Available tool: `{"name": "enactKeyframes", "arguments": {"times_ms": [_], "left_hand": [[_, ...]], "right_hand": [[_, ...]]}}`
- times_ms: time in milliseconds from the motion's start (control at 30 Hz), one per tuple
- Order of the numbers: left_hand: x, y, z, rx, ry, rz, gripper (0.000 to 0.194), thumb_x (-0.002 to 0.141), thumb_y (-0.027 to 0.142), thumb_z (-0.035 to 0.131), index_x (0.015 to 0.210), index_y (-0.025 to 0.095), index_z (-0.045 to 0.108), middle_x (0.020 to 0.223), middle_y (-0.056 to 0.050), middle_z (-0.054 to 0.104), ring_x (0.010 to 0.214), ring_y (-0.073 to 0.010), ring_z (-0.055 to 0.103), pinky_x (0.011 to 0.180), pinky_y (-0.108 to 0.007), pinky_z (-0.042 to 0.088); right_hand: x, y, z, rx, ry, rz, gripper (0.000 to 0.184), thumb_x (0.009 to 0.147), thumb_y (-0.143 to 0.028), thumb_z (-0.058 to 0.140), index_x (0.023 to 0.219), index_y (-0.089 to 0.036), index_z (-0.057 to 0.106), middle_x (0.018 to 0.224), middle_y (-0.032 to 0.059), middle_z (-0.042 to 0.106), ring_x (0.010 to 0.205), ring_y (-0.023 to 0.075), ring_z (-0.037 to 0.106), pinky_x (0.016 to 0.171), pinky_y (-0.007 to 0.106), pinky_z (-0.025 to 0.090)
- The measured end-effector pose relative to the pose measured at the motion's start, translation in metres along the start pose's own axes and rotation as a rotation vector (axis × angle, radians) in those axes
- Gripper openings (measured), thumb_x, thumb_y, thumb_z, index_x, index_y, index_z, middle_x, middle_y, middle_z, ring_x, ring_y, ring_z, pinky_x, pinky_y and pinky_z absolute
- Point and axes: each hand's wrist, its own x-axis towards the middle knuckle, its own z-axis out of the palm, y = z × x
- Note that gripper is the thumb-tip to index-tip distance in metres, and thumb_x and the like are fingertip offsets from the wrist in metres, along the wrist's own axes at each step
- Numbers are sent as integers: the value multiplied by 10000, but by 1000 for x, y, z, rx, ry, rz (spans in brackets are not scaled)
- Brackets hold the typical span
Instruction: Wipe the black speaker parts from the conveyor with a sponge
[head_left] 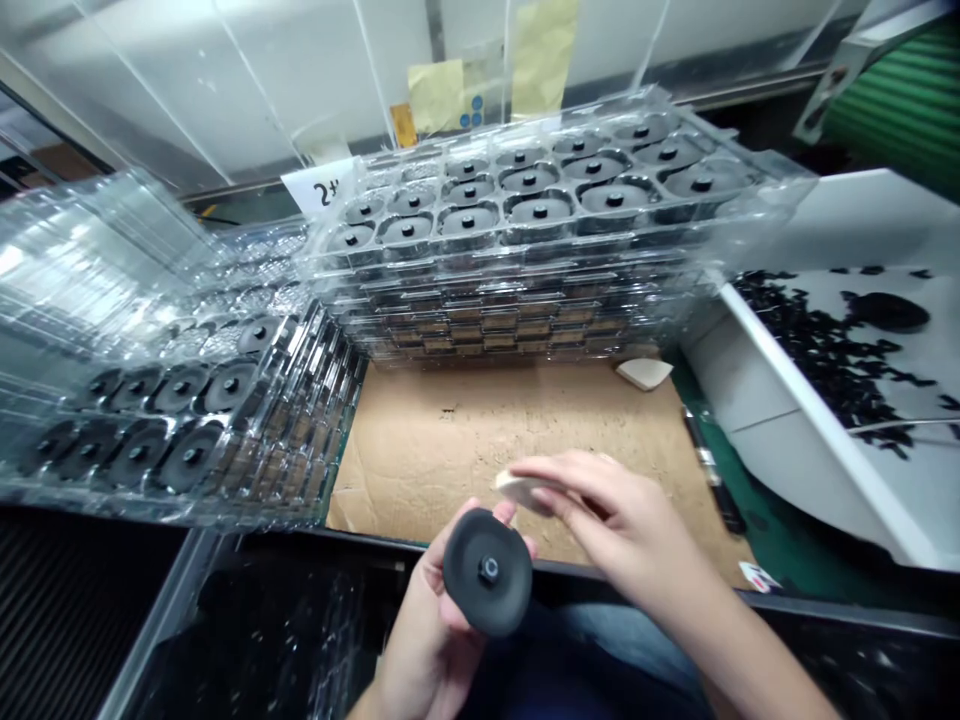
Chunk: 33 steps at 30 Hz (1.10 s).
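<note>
My left hand (427, 640) grips a black round disc (506, 600) by its edge, its face with the short central stud turned up toward me. Just to the right and a little higher, my right hand (615, 510) pinches a flat off-white pad (525, 490), perhaps sponge, between thumb and fingers. A small gap shows between the pad and the disc. Both hands are over the near edge of a cardboard sheet (420, 440). A similar cream wedge-shaped pad (645, 373) lies at the sheet's far right.
Stacked clear plastic trays (480, 300) stand behind the cardboard, the top one holding several black discs. More trays (225, 440) with discs stand at left. On the right, a white bin (795, 400) contains many small black parts (825, 340). A dark pen (712, 475) lies beside it.
</note>
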Motion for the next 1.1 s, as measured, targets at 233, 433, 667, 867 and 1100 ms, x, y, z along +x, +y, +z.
{"name": "enactKeyframes", "arguments": {"times_ms": [233,433,667,867,1100], "left_hand": [[-2,1,-13,-97,60,-11,589,493,395,819,1057,314,666,1165,-18,670,1079,-234,598,915,-273,443],[0,0,0,-90,51,-12,524,528,375,810,1031,321,676,1111,5,689,1018,-196,621,897,-241,442],[5,-4,-4,-90,81,12,462,546,309,824,988,308,691,1060,-1,695,987,-205,627,927,-304,441],[6,-5,1,-78,72,16,466,516,359,827,953,248,708,996,-37,719,986,-202,627,927,-281,438],[5,0,1,-148,-6,-59,574,418,280,877,964,281,701,1012,-7,719,908,-168,652,819,-228,483]], "right_hand": [[-55,62,44,14,-138,213,219,863,-249,496,972,-260,685,843,13,716,747,171,663,652,304,506],[-28,4,18,40,205,223,222,880,-265,502,1061,-246,630,965,28,690,741,143,648,581,228,513],[-7,-50,14,3,-31,-193,232,855,-94,465,999,-185,622,810,22,687,683,140,602,638,256,478],[-4,-45,18,-13,182,-211,282,862,-96,464,1124,-117,563,836,62,658,691,158,563,647,299,458],[-27,-38,-15,-210,-64,-77,265,908,-138,399,1085,-213,581,728,5,636,604,130,546,575,263,411]]}}
